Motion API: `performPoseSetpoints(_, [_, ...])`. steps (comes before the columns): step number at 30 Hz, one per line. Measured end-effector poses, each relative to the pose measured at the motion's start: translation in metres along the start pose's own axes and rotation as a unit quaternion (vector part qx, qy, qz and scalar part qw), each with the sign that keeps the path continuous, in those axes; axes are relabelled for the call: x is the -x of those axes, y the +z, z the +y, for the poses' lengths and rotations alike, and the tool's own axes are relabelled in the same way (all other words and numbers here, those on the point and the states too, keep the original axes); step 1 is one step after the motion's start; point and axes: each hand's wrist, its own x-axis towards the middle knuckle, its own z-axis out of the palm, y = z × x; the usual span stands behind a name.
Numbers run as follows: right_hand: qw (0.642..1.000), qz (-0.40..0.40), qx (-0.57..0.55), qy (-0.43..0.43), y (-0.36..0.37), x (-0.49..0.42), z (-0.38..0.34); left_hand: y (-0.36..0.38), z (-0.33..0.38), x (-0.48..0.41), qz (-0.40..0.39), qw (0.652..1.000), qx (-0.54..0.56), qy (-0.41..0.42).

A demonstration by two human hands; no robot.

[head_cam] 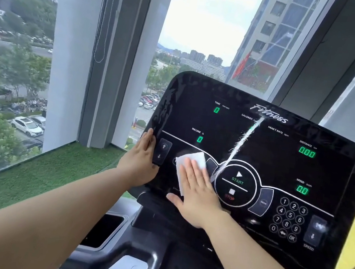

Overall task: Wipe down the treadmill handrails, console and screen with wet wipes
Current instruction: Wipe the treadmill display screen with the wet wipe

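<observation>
**Item: wet wipe, in use on treadmill console**

Location: the wet wipe (pixel 191 162) lies flat on the lower left of the console (pixel 271 162), between the incline arrow buttons (pixel 162 152) and the round START/STOP control (pixel 236 182). Its upper part shows; the rest is covered.

Hands: the right hand (pixel 197 195) lies over the wipe, fingers straight and together, thumb spread, pressing with the palm rather than pinching. The left hand (pixel 143 159) rests with extended fingers on the console's left edge and holds nothing.

Handling, as judged: thin, limp and very light, probably damp. It has no stiffness and is likely to bunch or fold if pushed by one corner. It is best held under a flat palm and fingers, as here, or pinched at an edge to lift it.

Surface: glossy black panel with lit green readouts and a number keypad (pixel 289 218). It is probably slick when wet, and firm pressure may trigger the controls.

Condition: a bright streak (pixel 243 142) crosses the panel; whether it is a reflection or moisture cannot be told.
</observation>
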Motion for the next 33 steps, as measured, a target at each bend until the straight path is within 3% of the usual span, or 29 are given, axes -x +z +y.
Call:
performPoseSetpoints(5, [0.993, -0.030, 0.072, -0.090, 0.000, 0.017, 0.024, -0.004, 0.003, 0.001, -0.004, 1.000, 0.002, -0.009])
performPoseSetpoints(12, [0.996, 0.036, 0.029, 0.081, -0.025, -0.003, 0.032, 0.006, 0.032, 0.013, 0.020, 0.997, -0.046, 0.059])
performPoseSetpoints(19, [0.999, -0.038, 0.028, -0.013, 0.016, 0.032, 0.029, 0.027, 0.043, 0.026, -0.012, 0.991, -0.088, 0.101])
performPoseSetpoints(22, [0.997, -0.014, 0.076, -0.029, -0.001, 0.034, 0.050, 0.027, 0.041, 0.026, -0.011, 0.990, -0.096, 0.103])
performPoseSetpoints(26, [0.996, 0.053, 0.058, 0.039, -0.022, 0.014, 0.073, 0.027, 0.039, 0.023, -0.024, 0.989, -0.104, 0.106])
performPoseSetpoints(29, [0.994, 0.043, 0.029, 0.094, -0.020, 0.012, 0.059, 0.028, 0.038, 0.023, -0.023, 0.989, -0.105, 0.101])
performPoseSetpoints(33, [0.999, 0.024, 0.021, 0.036, 0.013, 0.033, 0.033, 0.029, 0.042, 0.024, -0.013, 0.989, -0.113, 0.098])
